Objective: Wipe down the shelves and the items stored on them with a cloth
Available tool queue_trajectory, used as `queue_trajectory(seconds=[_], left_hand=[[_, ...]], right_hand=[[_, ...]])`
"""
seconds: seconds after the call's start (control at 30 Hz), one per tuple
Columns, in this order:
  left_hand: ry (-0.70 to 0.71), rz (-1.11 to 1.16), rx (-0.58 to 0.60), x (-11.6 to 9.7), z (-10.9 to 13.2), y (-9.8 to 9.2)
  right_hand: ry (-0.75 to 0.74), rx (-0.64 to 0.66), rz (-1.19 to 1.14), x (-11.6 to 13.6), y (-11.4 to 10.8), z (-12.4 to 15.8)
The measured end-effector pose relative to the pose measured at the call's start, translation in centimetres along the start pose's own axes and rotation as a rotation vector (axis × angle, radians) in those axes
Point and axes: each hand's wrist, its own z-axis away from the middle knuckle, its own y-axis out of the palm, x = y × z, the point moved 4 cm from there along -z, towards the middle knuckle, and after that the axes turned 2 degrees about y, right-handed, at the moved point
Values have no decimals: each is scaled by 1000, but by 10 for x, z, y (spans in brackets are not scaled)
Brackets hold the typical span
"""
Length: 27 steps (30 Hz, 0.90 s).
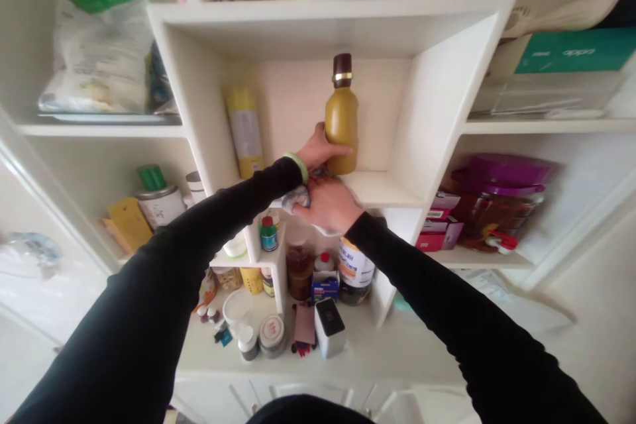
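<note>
1. Shelving (308, 6) fills most of the frame; its top is cut off, and dark sleeves (163, 278) cover parts of the lower compartments.
2. Bottle (342, 116), mustard-coloured and upright, is at the centre of the frame, in the middle compartment (293, 99). It looks stiff and smooth, so probably a little slippery; the opaque wall hides any contents, leaving its weight uncertain. Its broad body seems the surest hold. Whether its base touches the compartment floor is hard to tell.
3. Yellow canister (246, 129), left of the bottle, has print too blurred to read.
4. Left hand (315, 151) is closed partway around the bottle's lower body, thumb across the front, other fingers mostly hidden.
5. Right hand (335, 204), just below, is curled over a bunched, soft-looking cloth (296, 199) and seems to grip it; its fingertips are hidden.
6. Dark cap (342, 66) is narrower, likely a poorer hold; its tightness cannot be seen.
</note>
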Motion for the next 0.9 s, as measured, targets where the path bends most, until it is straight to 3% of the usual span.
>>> queue_trajectory(seconds=[0.17,0.3,0.67,0.9], left_hand=[[-61,28,133,-1,-2,40],[-47,-42,199,-4,-6,52],[-130,-64,173,-10,-22,89],[-145,-68,182,-4,-39,106]], right_hand=[[-4,46,4,-1,-2,2],[-29,5,-39,-1,-3,2],[-13,-101,-148,-2,-3,6],[-29,-82,-153,-5,-2,7]])
